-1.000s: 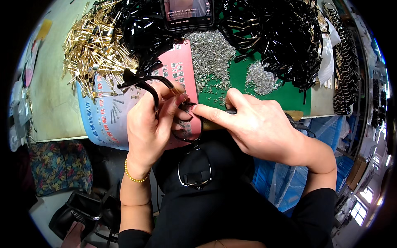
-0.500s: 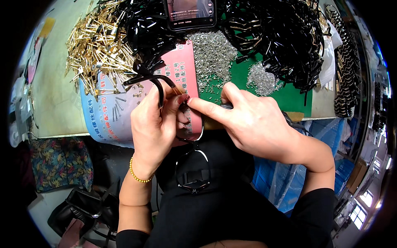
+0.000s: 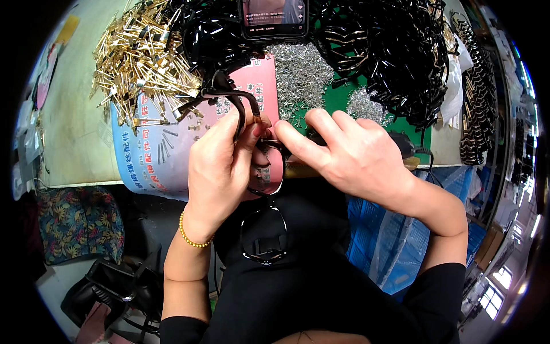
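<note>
My left hand (image 3: 213, 166) is closed around a pair of black eyeglasses, pinching them near a hinge between thumb and fingers. One black temple arm (image 3: 247, 96) curves up above that hand, while the rims (image 3: 264, 259) hang below against my dark clothing. My right hand (image 3: 358, 157) reaches in from the right, its index fingertip close to the pinched hinge. Under its palm lies a dark corded tool (image 3: 404, 144), mostly covered, with the fingers curled over it. Whatever sits exactly at the hinge is too small to make out.
Gold metal temple cores (image 3: 146, 57) are heaped at the far left, black eyeglass parts (image 3: 395, 69) at the far right. Piles of tiny silver screws (image 3: 303, 74) lie on a green mat (image 3: 413, 133). A phone (image 3: 275, 23) stands at the back. Blue crates (image 3: 372, 246) sit below the table.
Both hands have shifted slightly right. The glasses have turned a little, bringing the temple arm higher and to the right. More of the tool and its cord shows beside my right hand.
</note>
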`<state>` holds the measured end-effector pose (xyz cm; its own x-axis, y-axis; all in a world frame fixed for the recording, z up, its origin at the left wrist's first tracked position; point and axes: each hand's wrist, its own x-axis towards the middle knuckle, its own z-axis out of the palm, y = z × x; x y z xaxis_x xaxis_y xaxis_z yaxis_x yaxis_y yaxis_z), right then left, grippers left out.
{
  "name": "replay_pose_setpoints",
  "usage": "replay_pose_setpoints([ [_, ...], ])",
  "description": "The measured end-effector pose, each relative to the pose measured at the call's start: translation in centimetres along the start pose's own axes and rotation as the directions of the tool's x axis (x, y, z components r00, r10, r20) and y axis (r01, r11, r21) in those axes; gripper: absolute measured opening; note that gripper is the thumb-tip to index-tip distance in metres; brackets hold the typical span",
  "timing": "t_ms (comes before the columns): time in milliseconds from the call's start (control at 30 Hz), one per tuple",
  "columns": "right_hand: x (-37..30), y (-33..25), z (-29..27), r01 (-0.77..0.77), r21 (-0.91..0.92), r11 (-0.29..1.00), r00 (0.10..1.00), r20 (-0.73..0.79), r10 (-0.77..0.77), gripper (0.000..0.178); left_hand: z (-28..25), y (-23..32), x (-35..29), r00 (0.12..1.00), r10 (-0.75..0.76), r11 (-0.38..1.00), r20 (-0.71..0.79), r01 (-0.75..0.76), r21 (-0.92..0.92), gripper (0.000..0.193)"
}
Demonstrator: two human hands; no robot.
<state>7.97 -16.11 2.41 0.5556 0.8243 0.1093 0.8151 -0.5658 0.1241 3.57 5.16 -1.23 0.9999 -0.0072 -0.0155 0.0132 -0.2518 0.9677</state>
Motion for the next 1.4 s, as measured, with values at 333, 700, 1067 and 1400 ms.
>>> replay_pose_setpoints([
  [333, -0.6, -0.6, -1.2, -0.225, 0.128, 0.966, 0.973, 0.072, 0.217, 0.053, 0.5, 0.3, 1.2, 0.995, -0.019, 0.998, -0.100, 0.014, -0.057, 0.010],
  [700, -5.7, -0.1, -3.1, -0.445, 0.380, 0.811, 0.892, 0.271, 0.363, 0.047, -1.6, 1.1, 3.4, 0.848, 0.005, 0.939, -0.529, -0.186, -0.289, 0.027],
  [1067, -3.8, 0.1, -3.0, -0.445, 0.287, 0.848, 0.871, 0.360, 0.335, 0.054, -4.4, -3.4, -4.1, 0.851, 0.278, 0.939, -0.446, -0.142, 0.313, 0.010],
  [1400, -3.2, -0.1, -3.0, -0.393, 0.234, 0.889, 0.878, 0.382, 0.288, 0.068, -4.7, -2.7, -7.7, 0.751, 0.648, 0.594, 0.129, -0.604, 0.531, 0.024],
])
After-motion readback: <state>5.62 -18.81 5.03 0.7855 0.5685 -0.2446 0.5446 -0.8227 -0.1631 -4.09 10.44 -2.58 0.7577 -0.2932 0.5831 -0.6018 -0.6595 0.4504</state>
